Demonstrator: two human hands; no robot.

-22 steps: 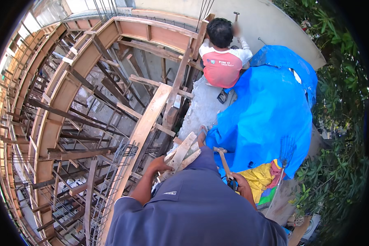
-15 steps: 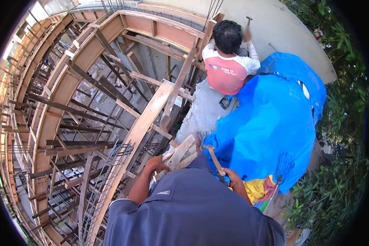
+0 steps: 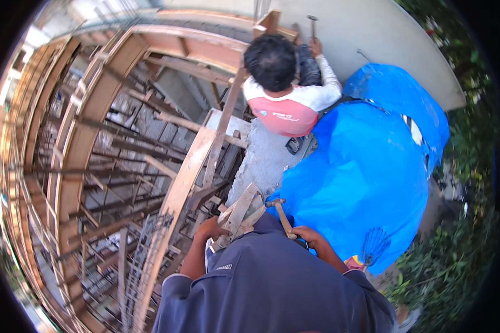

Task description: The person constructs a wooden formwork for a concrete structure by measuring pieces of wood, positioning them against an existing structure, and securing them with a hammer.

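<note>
My left hand (image 3: 211, 228) is closed around some short wooden boards (image 3: 241, 210), which stick up at a slant in front of my dark shirt. They may be joined together, though I cannot make out how. A hammer (image 3: 284, 220) with a wooden handle is gripped in my right hand (image 3: 304, 233). Its head points up and away from me, a short way right of the boards and apart from them, near the edge of the blue tarp (image 3: 361, 161).
A co-worker (image 3: 283, 105) in a pink and white shirt crouches ahead on a concrete ledge (image 3: 261, 150), with another hammer (image 3: 313, 26) raised. Timber formwork (image 3: 186, 177) and steel bars (image 3: 136, 272) cross a deep drop on the left. Leafy branches (image 3: 444, 266) hang at right.
The view has shifted and turned a little. My right hand has brought the hammer slightly closer to the boards. The co-worker's head and back have moved left and toward me.
</note>
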